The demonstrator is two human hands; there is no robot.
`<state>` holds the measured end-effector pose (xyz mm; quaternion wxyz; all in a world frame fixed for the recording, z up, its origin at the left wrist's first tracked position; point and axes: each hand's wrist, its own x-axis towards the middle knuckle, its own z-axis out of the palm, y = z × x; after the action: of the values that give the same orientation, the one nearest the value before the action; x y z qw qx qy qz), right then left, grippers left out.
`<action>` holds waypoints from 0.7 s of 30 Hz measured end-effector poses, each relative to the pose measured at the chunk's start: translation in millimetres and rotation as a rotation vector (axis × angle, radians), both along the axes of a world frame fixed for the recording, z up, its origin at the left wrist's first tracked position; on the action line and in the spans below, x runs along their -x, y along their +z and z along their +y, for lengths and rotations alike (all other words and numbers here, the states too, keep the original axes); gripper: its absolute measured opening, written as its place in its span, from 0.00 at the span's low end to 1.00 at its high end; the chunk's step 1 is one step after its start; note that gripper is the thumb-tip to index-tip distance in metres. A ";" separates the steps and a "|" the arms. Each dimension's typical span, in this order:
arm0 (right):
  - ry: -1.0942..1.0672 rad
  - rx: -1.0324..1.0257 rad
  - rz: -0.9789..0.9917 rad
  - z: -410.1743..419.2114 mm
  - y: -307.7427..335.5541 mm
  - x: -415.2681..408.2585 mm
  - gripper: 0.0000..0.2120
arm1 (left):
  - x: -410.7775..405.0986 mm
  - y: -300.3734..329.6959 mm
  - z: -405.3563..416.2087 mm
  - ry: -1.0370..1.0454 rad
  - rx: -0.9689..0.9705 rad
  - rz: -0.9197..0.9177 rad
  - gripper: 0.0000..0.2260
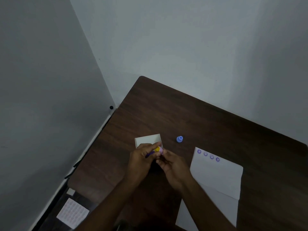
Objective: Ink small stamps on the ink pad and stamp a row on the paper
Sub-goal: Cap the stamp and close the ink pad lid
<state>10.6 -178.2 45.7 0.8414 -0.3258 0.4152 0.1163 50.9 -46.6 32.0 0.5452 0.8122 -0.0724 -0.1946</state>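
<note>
My two hands meet over the dark wooden table (208,124), just in front of a small white open box (146,139). My left hand (141,157) grips a small pink stamp with a yellow smiley top (158,149), and a thin purple piece shows under its fingers. My right hand (171,164) pinches the same stamp from the right side. A blue stamp (179,139) stands alone on the table behind my hands. The white paper (216,177) lies to the right, with a row of several purple smiley prints (208,155) along its far edge. No ink pad shows clearly.
The table stands in a corner between two pale walls. A white sheet with rows of round bumps (73,213) lies on the floor at lower left, beside dark strips along the wall. The table's left edge runs close to my left arm.
</note>
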 end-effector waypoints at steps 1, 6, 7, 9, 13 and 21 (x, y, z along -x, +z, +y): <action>0.000 0.005 -0.002 -4.2 -1.9 0.3 0.19 | -1.7 -0.7 -3.3 -0.041 -0.042 0.005 0.19; 0.035 0.402 0.109 -28.0 -12.3 -0.1 0.15 | -4.3 -6.5 -23.9 -0.051 -0.190 0.142 0.30; 0.058 0.550 0.139 -34.3 -14.2 0.4 0.14 | -4.8 -7.8 -27.9 -0.033 -0.188 0.175 0.30; 0.103 0.789 0.190 -47.1 -17.1 0.6 0.12 | -5.4 -11.3 -33.0 -0.018 -0.192 0.212 0.29; 0.277 0.966 0.281 -68.3 -30.3 -5.3 0.10 | -8.6 -19.7 -40.0 -0.066 -0.216 0.214 0.27; 0.367 1.265 0.197 -72.1 -50.5 -18.4 0.07 | -22.6 -24.4 -46.9 -0.057 -0.252 0.225 0.24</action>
<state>29.0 -250.3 -4.8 0.4128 -0.8100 0.4160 0.0210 73.5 -93.5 7.6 0.4381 0.8449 -0.0089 -0.3069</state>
